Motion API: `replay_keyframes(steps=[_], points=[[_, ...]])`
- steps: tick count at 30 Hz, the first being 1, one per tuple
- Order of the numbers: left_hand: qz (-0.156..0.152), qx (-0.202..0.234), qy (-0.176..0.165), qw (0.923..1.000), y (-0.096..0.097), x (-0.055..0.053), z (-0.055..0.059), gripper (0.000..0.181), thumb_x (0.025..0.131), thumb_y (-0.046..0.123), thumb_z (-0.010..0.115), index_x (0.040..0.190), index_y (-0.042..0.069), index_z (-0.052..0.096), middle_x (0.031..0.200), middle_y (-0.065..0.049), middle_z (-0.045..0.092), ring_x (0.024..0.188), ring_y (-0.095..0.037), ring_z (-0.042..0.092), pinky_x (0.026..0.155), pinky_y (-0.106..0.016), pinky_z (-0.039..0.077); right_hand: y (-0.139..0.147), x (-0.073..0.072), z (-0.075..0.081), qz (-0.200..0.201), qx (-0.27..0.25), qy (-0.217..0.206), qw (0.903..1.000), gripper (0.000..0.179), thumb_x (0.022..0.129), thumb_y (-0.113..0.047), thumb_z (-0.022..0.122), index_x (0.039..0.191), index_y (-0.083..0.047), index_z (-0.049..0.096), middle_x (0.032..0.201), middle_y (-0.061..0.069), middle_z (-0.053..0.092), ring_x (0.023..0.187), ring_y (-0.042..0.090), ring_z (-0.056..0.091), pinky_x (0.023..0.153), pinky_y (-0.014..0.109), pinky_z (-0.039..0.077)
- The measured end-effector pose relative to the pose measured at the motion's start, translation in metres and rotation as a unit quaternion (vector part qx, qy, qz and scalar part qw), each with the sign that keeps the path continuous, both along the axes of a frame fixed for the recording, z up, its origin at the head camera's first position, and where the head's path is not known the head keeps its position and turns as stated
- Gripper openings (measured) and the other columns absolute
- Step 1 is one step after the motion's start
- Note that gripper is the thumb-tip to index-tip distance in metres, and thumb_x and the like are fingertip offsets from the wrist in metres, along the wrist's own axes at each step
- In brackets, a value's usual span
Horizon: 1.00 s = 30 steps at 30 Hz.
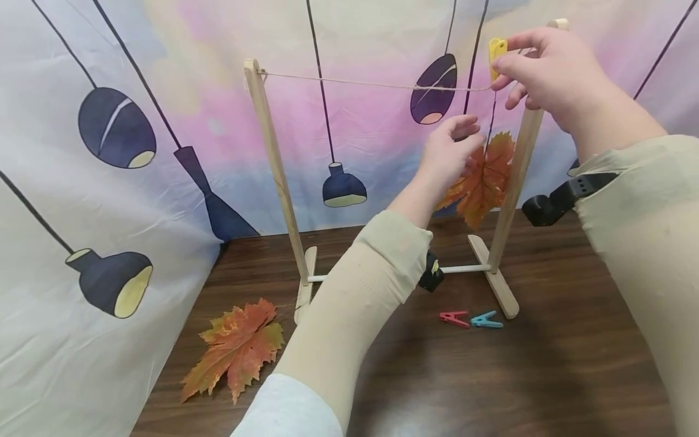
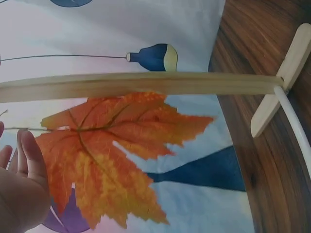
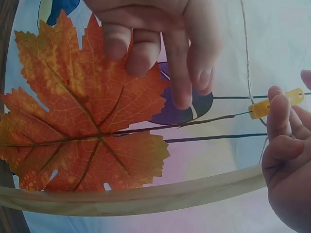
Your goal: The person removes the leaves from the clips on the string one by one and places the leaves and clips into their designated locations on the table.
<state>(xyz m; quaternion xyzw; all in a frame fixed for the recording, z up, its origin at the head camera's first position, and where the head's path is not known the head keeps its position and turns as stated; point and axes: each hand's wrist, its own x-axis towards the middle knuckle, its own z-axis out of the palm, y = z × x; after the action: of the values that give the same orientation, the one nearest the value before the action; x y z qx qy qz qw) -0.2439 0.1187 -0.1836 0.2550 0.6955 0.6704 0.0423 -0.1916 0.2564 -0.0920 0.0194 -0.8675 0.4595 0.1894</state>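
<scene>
A yellow clothespin [image 1: 497, 54] sits on a thin string [image 1: 349, 81] stretched between two wooden posts. My right hand [image 1: 562, 76] holds it between thumb and forefinger, the other fingers spread loosely below. An orange maple leaf [image 1: 488, 176] hangs by its dark stem [image 3: 194, 123], whose upper end reaches the clothespin's tip in the right wrist view. Beside that stem, lower down, is my left hand [image 1: 450, 152], its fingers relaxed and holding nothing. In the left wrist view the leaf [image 2: 107, 141] spreads out just past the left fingertips.
A second orange-green leaf [image 1: 240, 346] lies on the dark wooden table [image 1: 573, 376] at left. Red [image 1: 454, 318] and blue clothespins [image 1: 486, 320] lie in front of the stand. Its right post [image 1: 516, 188] rises close behind the hanging leaf. A lamp-patterned cloth [image 1: 207, 36] forms the backdrop.
</scene>
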Motion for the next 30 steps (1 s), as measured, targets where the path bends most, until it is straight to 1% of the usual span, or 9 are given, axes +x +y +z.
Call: replay_keyframes(steps=[2, 6, 8, 10, 12, 15, 20, 25, 30], points=[[0.002, 0.001, -0.001, 1.0, 0.003, 0.001, 0.0, 0.037, 0.091, 0.015, 0.062, 0.127, 0.02, 0.056, 0.111, 0.014, 0.061, 0.064, -0.022, 0.058, 0.057, -0.024, 0.051, 0.0, 0.0, 0.001, 0.005, -0.01, 0.0, 0.9999, 0.061, 0.093, -0.038, 0.055, 0.146, -0.019, 0.033, 0.09, -0.009, 0.06, 0.059, 0.006, 0.059, 0.056, 0.016, 0.043], [-0.017, -0.003, -0.014, 0.9997, 0.009, 0.003, -0.001, 0.042, 0.09, 0.015, 0.063, 0.131, 0.021, 0.053, 0.121, 0.014, 0.058, 0.071, -0.02, 0.061, 0.061, -0.023, 0.052, -0.001, -0.001, 0.001, 0.014, -0.039, 0.0, 0.9991, 0.062, 0.093, -0.038, 0.055, 0.147, -0.019, 0.031, 0.09, -0.007, 0.061, 0.058, 0.007, 0.059, 0.053, 0.016, 0.043], [-0.027, -0.006, -0.023, 0.9993, 0.01, 0.004, -0.002, 0.045, 0.09, 0.015, 0.063, 0.134, 0.021, 0.051, 0.126, 0.014, 0.056, 0.073, -0.021, 0.062, 0.062, -0.023, 0.052, -0.002, -0.002, 0.001, 0.024, -0.058, -0.001, 0.998, 0.063, 0.093, -0.037, 0.056, 0.148, -0.018, 0.029, 0.089, -0.007, 0.062, 0.056, 0.008, 0.059, 0.052, 0.016, 0.043], [-0.03, -0.007, -0.028, 0.9991, 0.011, 0.004, -0.003, 0.048, 0.09, 0.016, 0.063, 0.135, 0.021, 0.049, 0.128, 0.014, 0.054, 0.074, -0.023, 0.063, 0.062, -0.023, 0.052, -0.004, -0.003, 0.0, 0.039, -0.08, -0.002, 0.996, 0.065, 0.093, -0.035, 0.056, 0.148, -0.017, 0.028, 0.087, -0.005, 0.063, 0.055, 0.01, 0.058, 0.049, 0.016, 0.043], [-0.031, -0.004, -0.033, 0.999, 0.011, 0.004, -0.004, 0.048, 0.091, 0.015, 0.062, 0.136, 0.02, 0.048, 0.128, 0.012, 0.054, 0.071, -0.025, 0.063, 0.06, -0.024, 0.053, -0.005, -0.005, 0.0, 0.053, -0.097, -0.003, 0.9938, 0.065, 0.093, -0.034, 0.057, 0.148, -0.016, 0.028, 0.087, -0.004, 0.063, 0.054, 0.011, 0.058, 0.047, 0.016, 0.043], [-0.028, 0.01, -0.039, 0.9988, 0.01, 0.002, -0.006, 0.046, 0.091, 0.012, 0.061, 0.135, 0.017, 0.049, 0.122, 0.01, 0.058, 0.064, -0.023, 0.059, 0.057, -0.025, 0.052, -0.007, -0.006, 0.0, 0.069, -0.117, -0.007, 0.9907, 0.065, 0.093, -0.033, 0.057, 0.148, -0.016, 0.028, 0.087, -0.001, 0.063, 0.053, 0.012, 0.057, 0.046, 0.017, 0.043], [-0.02, 0.027, -0.041, 0.9986, 0.007, -0.002, -0.008, 0.038, 0.092, 0.006, 0.058, 0.129, 0.015, 0.055, 0.104, 0.005, 0.063, 0.055, -0.016, 0.05, 0.05, -0.024, 0.047, -0.009, -0.01, 0.001, 0.084, -0.141, -0.016, 0.9862, 0.066, 0.092, -0.031, 0.059, 0.148, -0.016, 0.028, 0.088, 0.002, 0.063, 0.051, 0.013, 0.056, 0.044, 0.017, 0.041], [-0.001, 0.01, -0.018, 0.9998, 0.004, -0.004, -0.008, 0.031, 0.092, 0.006, 0.057, 0.121, 0.018, 0.061, 0.092, 0.002, 0.062, 0.054, -0.015, 0.049, 0.046, -0.024, 0.044, -0.008, -0.013, 0.002, 0.087, -0.143, -0.024, 0.9855, 0.067, 0.093, -0.029, 0.059, 0.149, -0.019, 0.024, 0.09, 0.003, 0.063, 0.049, 0.014, 0.055, 0.042, 0.018, 0.041], [-0.008, 0.017, -0.001, 0.9998, 0.002, -0.005, -0.009, 0.028, 0.091, 0.003, 0.057, 0.115, 0.015, 0.064, 0.087, -0.002, 0.062, 0.052, -0.015, 0.046, 0.044, -0.024, 0.039, -0.006, -0.014, 0.002, 0.083, -0.162, -0.027, 0.9829, 0.07, 0.094, -0.029, 0.057, 0.151, -0.019, 0.018, 0.088, 0.003, 0.063, 0.047, 0.015, 0.053, 0.04, 0.019, 0.039]])
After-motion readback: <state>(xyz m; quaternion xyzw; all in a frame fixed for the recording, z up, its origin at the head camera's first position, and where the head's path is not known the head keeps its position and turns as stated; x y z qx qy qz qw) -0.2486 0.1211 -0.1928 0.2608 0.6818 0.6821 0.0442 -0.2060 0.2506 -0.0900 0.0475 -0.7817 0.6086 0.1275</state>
